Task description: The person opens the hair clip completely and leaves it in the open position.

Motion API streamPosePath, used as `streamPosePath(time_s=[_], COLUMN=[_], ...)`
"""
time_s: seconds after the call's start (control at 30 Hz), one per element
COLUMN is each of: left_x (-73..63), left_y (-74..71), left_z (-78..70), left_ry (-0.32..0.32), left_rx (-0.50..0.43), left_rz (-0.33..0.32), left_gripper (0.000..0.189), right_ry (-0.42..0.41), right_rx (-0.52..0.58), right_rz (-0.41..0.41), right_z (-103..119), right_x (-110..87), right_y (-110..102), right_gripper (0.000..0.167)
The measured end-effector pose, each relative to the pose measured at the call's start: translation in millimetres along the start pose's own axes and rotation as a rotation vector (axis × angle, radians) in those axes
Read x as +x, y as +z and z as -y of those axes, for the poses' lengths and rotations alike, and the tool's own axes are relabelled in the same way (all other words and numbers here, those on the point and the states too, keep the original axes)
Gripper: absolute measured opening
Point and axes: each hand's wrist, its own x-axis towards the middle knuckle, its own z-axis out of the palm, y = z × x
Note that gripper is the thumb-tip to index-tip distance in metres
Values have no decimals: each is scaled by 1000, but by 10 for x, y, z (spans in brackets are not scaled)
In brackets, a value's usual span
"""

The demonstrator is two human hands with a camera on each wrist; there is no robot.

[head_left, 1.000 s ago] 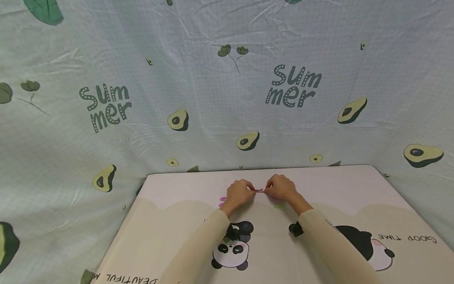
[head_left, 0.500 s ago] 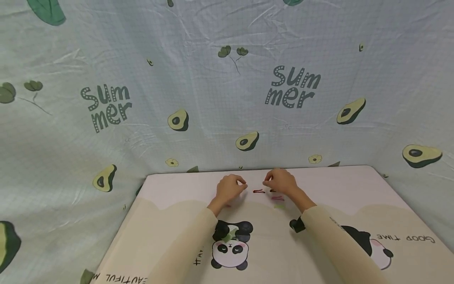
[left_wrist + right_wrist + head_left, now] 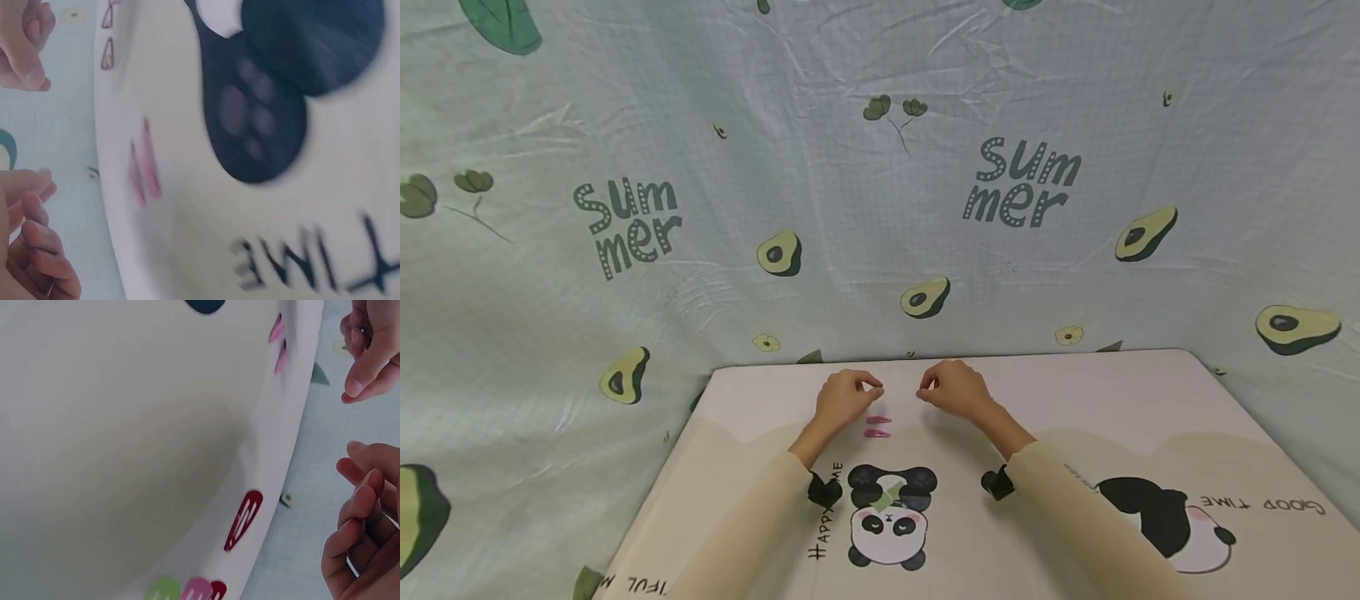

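Note:
In the head view my left hand (image 3: 842, 400) hovers over the far part of the table, thumb and index tips close together, with nothing seen between them. Just to its right, across a small gap, my right hand (image 3: 958, 390) is bent the same way and also holds nothing visible. Below the left fingertips lie two pink snap hair clips, an upper pink clip (image 3: 878, 420) and a lower pink clip (image 3: 877, 433), side by side. The right wrist view shows a red hair clip (image 3: 244, 520) near the table edge; in the head view the right hand and arm hide it.
Near the red clip lie a green clip (image 3: 164, 589), another pink clip (image 3: 197, 590) and a second red clip (image 3: 218, 590), cut off by the frame. The tablecloth (image 3: 760, 450) has printed pandas and lettering. A patterned curtain (image 3: 850, 192) stands behind the table.
Both hands gripped a dark red clip one second ago, then let it go on the table and parted. Now both have shifted left, and the two pink clips show again.

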Motion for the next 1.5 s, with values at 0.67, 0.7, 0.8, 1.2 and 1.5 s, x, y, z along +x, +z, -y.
streamPosePath(time_s=[0.67,0.7,0.8,1.2,1.5], left_x=[-192,-189,-183,-154,-187], left_y=[-29,-25,-17,17,-5], left_z=[473,476,470,466,402], left_ry=[-6,-2,10,40,59], left_rx=[-16,-18,-12,33,33], left_rz=[167,163,166,153,164], left_gripper=[14,15,16,13,9], right_ry=[42,41,50,51,78], right_rx=[90,87,84,83,117], right_rz=[83,80,69,21,41], right_z=[186,188,200,278,307], right_x=[53,52,47,41,52], right_y=[593,612,654,695,730], right_gripper=[16,16,16,9,8])
